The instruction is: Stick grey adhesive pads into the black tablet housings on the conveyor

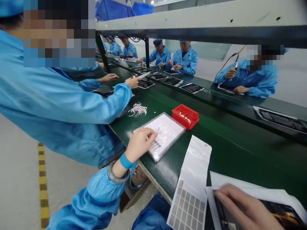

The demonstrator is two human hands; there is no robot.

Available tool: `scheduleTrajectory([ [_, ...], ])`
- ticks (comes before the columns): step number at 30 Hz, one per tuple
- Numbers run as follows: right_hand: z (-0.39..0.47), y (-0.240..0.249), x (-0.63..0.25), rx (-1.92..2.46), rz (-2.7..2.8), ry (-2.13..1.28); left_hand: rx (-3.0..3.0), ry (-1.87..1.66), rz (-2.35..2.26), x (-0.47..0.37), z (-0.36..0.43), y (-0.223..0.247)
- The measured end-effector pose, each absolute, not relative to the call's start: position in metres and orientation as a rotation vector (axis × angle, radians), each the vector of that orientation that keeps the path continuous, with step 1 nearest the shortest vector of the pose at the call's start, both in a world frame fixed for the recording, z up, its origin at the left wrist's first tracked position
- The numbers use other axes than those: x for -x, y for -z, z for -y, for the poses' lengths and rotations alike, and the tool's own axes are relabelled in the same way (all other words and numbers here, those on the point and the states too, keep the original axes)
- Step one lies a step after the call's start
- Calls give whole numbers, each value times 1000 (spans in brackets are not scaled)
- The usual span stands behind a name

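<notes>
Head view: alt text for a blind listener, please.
A person's left hand is over a clear-edged white pad, right hand over a dark electronic panel beside a sheet of grey stickers, on a green workbench. Beyond are a red bin and co-workers in blue jackets.

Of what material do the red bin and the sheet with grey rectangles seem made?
Red bin: probably plastic, smooth, judging by its even, saturated colour.
Sheet with grey rectangles: perhaps coated paper or film, glossy, since its bare part catches light.

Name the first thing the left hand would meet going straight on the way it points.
The left hand would likely meet the white pad below it first, though depth is unclear; beyond sits the red tray.
</notes>
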State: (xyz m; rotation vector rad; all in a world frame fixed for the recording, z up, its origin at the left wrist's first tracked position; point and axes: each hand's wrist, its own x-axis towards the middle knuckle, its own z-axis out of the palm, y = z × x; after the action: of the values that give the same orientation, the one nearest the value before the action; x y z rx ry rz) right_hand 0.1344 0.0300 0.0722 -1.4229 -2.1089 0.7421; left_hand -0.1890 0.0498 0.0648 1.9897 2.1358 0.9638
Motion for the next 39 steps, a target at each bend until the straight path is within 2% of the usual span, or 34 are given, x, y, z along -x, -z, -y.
scheduleTrajectory([
  [2, -43, -82, -100, 1345, 2088, -1240, -1965, -1070, -2001, 165, -40, -65],
  [4, -54, -85, -68, 1310, 1800, -1624, -1922, -1159, -1815, 139, -28, -63],
  [6, -60, -85, -42, 1249, 1445, -1842, -1737, -1313, -1578, 119, -18, -59],
  [9, -63, -86, -20, 1080, 1138, -1980, -1493, -1445, -1440, 107, -13, -54],
  [17, -69, -85, -11, 1092, 1115, -1953, -1469, -1468, -1502, 112, -19, -42],
  [23, -80, -79, -17, 1145, 1609, -1670, -2327, -1736, -1596, 124, -20, -40],
  [27, -81, -77, -22, 1110, 1864, -1551, -2578, -1612, -1594, 131, -26, -40],
  [33, -77, -74, -24, 1148, 2042, -1273, -2522, -1460, -1760, 124, -31, -41],
  [36, -79, -76, -26, 1194, 2026, -1301, -2462, -1367, -1868, 133, -47, -41],
  [39, -80, -82, -32, 1341, 1859, -1479, -2415, -1303, -2005, 149, -68, -46],
])
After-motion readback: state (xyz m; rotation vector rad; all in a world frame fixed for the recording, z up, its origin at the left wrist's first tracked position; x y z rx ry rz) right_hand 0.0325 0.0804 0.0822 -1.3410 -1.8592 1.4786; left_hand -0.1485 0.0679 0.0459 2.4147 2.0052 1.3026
